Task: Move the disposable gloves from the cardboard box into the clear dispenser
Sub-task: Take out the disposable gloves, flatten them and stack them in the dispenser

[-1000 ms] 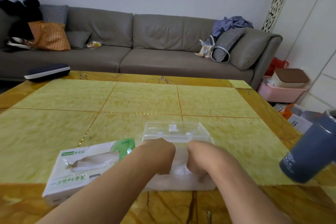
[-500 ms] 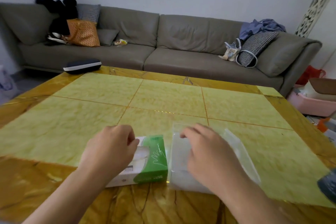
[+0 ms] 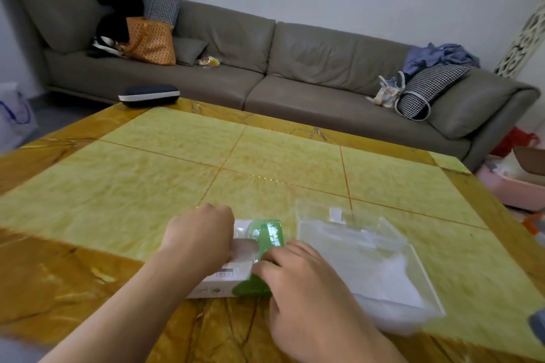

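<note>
My left hand curls over the far side of the white-and-green cardboard glove box, steadying it on the yellow marble table. My right hand pinches at the thin, translucent plastic gloves bunched in the box's top opening. They look feather-light, limp and slippery — best taken as a wad at the slot. The clear plastic dispenser lies open just beside the box.

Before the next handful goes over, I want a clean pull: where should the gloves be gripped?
Pinch the gloves where they bulge from the slot on top of the box, coming from above; the left hand holding the box steady helps.
</note>
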`<state>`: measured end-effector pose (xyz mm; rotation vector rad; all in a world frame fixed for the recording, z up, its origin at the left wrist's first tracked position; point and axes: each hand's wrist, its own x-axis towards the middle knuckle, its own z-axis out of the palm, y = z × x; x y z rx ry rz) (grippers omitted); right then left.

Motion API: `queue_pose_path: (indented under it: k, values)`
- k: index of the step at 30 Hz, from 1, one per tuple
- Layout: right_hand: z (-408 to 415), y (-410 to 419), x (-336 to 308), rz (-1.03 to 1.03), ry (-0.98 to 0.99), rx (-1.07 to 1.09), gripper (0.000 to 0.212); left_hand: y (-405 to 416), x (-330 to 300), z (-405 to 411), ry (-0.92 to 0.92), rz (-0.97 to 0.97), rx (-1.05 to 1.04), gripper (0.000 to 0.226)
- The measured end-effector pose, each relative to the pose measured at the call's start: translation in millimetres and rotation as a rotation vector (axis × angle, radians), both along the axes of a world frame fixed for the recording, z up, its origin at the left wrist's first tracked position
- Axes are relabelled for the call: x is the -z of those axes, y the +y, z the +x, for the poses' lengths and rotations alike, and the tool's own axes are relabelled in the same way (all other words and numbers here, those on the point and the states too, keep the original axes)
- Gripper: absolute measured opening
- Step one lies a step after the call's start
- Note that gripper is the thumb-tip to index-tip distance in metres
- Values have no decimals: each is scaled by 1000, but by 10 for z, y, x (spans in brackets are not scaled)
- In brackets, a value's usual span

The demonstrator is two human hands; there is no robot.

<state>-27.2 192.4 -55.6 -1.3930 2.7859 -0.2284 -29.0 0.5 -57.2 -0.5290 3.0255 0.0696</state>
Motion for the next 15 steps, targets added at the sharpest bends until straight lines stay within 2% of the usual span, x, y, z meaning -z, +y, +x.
queue_pose_path:
  k: [3, 8, 10, 15]
  values:
    - [0, 2, 6, -16, -1, 13, 49, 5, 34, 4, 7, -47, 38, 27]
    - [-7, -7, 0, -17, -21, 10, 48, -5, 28, 86, -20, -62, 150, 15]
    - [-21, 8, -5, -12, -24, 13, 48, -22, 34, 109, 8, 18, 150, 16]
    - [-25, 55, -56, -25, -61, 8, 55, -54, -20, 119, 183, 368, 56, 26]
